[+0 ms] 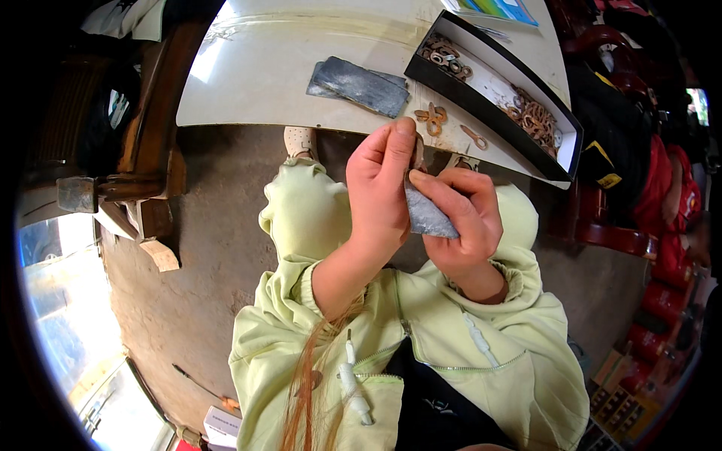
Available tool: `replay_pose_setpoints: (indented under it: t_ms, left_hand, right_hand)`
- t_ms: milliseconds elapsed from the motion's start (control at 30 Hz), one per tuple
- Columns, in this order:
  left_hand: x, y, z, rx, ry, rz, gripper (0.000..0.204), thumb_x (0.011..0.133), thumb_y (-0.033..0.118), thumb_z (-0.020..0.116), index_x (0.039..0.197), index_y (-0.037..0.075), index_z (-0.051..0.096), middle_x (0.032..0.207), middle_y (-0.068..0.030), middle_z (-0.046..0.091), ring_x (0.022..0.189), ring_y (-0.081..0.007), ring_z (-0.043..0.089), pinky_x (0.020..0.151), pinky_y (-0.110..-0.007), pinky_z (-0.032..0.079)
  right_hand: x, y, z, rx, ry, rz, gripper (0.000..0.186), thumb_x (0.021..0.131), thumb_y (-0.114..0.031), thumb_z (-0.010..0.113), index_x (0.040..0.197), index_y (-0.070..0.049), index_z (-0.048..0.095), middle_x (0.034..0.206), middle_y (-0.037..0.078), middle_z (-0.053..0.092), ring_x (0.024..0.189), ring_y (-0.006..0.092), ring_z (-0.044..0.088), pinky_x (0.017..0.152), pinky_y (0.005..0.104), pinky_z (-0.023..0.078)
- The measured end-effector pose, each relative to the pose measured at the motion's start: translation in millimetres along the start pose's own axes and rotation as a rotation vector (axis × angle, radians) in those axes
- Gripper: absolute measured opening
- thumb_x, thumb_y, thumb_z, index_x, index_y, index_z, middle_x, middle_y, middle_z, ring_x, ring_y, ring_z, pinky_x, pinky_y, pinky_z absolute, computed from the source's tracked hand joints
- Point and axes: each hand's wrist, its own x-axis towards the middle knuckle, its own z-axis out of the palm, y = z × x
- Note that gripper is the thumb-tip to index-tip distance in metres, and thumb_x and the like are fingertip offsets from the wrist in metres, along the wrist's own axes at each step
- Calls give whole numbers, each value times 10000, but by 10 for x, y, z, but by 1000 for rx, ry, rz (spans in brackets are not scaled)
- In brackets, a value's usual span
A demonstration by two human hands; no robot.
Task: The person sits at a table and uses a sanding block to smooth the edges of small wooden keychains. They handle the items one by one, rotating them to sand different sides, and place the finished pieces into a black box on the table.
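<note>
My left hand (376,188) is closed, pinching a small brownish piece (417,152) at its fingertips above my lap, just off the table's edge. Just right of it my right hand (470,225) grips a grey, rough-looking flat piece (429,212), its thumb up against the small piece; the contact between the two pieces is mostly hidden. On the white table (263,68) lie two overlapping grey rectangular slabs (357,84) and a few rusty-brown ring-ended pieces (431,116). A long black-edged box (496,83) with a white inside holds several similar rings at both ends.
Booklets (500,11) sit at the table's far edge. Dark wooden furniture (135,158) stands at left, reddish chairs with dark and red cloth (654,195) at right. My legs extend under the table edge. A long thin tool (218,398) and white box (222,425) lie on the floor.
</note>
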Motion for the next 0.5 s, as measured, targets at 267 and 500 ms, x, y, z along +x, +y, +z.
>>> replay_pose_setpoints:
  t_ms: [267,500]
  left_hand:
    - [-16,60,40,-82,-34,-35,293,988,238,553,750,77,495,674,38,439,560,-49,364,487,-219,294]
    - [-5,58,27,-32,-29,-22,299,992,231,545,740,80,490,659,42,426,557,-50,368,489,-232,307]
  right_hand:
    - [-21,19,-6,52,-22,-29,564,513,43,707,1076,6,701,947,122,597,799,227,612,653,290,517]
    - [-16,-3,7,25,-8,-22,576,511,41,706,1087,5,696,936,121,597,798,233,610,671,296,513]
